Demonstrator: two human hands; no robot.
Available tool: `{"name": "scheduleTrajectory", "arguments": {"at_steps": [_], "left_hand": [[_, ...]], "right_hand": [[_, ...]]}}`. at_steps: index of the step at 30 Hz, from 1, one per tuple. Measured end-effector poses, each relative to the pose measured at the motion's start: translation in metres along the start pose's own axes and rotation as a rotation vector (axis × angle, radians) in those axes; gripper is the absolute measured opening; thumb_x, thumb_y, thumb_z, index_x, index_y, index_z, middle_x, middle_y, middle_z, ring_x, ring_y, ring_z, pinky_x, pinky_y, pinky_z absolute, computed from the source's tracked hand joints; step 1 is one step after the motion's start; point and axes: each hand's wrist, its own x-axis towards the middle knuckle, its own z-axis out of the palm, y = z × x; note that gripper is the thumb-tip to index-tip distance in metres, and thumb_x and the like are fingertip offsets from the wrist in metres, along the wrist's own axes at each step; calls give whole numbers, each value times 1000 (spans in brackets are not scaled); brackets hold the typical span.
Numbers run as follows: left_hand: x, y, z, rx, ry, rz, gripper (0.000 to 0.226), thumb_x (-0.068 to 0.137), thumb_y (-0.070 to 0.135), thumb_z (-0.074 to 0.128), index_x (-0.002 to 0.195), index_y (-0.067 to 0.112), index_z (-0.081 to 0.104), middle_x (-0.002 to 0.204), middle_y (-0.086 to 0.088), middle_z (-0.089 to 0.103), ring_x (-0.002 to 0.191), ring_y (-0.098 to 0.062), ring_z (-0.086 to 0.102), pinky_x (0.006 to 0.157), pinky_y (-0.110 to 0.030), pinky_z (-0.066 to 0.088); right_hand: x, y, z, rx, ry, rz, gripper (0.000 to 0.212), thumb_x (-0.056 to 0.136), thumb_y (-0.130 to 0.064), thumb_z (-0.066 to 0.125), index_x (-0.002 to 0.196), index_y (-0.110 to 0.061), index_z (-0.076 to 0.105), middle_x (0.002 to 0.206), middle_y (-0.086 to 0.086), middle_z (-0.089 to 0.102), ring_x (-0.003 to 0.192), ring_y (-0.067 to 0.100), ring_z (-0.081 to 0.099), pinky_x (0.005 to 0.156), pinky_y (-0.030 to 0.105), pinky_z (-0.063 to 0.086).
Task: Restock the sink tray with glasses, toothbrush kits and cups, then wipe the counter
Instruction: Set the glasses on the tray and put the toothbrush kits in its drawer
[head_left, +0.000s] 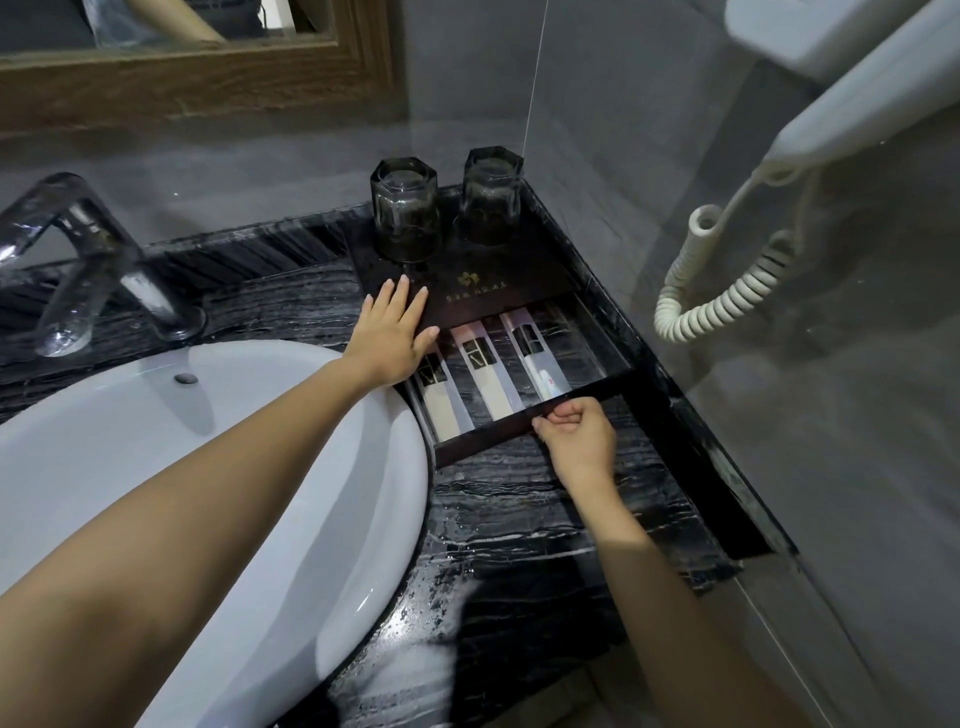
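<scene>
Fingers (400, 299) of the left hand (392, 338) lie straight and slightly spread, flat on the dark wooden sink tray (498, 291) on the black marble bench (519, 519). Curled fingers (563, 413) of the right hand (576, 436) pinch the front rim of the tray's open drawer (488, 441), where three white-and-black toothbrush kits (480, 374) lie side by side. Two clear faceted glasses (405, 218) stand at the tray's back.

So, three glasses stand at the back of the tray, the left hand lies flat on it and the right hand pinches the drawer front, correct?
No: the head view shows two glasses, not three, at the back of the tray; the left hand lies flat, the right hand pinches the drawer front.
</scene>
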Motion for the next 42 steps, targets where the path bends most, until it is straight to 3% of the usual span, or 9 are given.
{"name": "scheduleTrajectory", "arguments": {"at_steps": [4,10,14,30,36,39,42], "left_hand": [[0,1,1,-13,9,-8,59,99,40,23,149,15,6,158,-11,-4,145,-25,-9,116,-41,-6],[1,1,0,-19,0,-14,58,99,39,23,149,15,5,158,-11,-5,145,-25,-10,116,-39,-7],[1,1,-2,-68,-23,-17,59,99,41,24,149,16,5,158,-8,-6,145,-23,-12,116,-38,-8],[-2,3,-5,-85,-34,-20,67,95,50,27,149,17,4,158,-7,-8,145,-20,-14,116,-36,-10],[-4,3,-1,-66,15,-8,69,94,50,29,148,16,4,158,-9,-7,145,-21,-13,116,-36,-10],[-4,3,1,-50,42,-3,70,94,51,30,148,15,5,158,-10,-5,145,-22,-11,116,-37,-9],[-4,3,1,-45,41,-3,71,93,52,30,148,16,4,158,-9,-6,145,-22,-12,116,-36,-9]], "right_hand": [[5,3,6,79,29,-21,21,79,-3,70,87,-8,51,84,7,59,76,16,56,61,8,39],[22,0,16,102,-26,-86,21,82,-2,67,90,-9,48,77,-3,53,74,14,54,60,4,41],[38,-9,26,86,-60,-153,20,82,-5,67,94,-7,51,87,4,56,74,11,53,59,-2,42],[80,-32,69,73,-68,-185,23,84,-6,66,101,2,53,90,7,55,79,16,55,72,20,42],[88,-33,77,77,-31,-187,24,82,-6,67,100,4,53,88,7,54,76,14,52,57,5,37],[90,-30,81,85,-24,-187,24,82,-6,67,100,3,53,88,7,54,69,9,51,57,-3,36],[90,-29,87,115,-19,-190,24,83,-6,67,100,2,53,89,8,54,68,4,50,59,-3,39]]}}
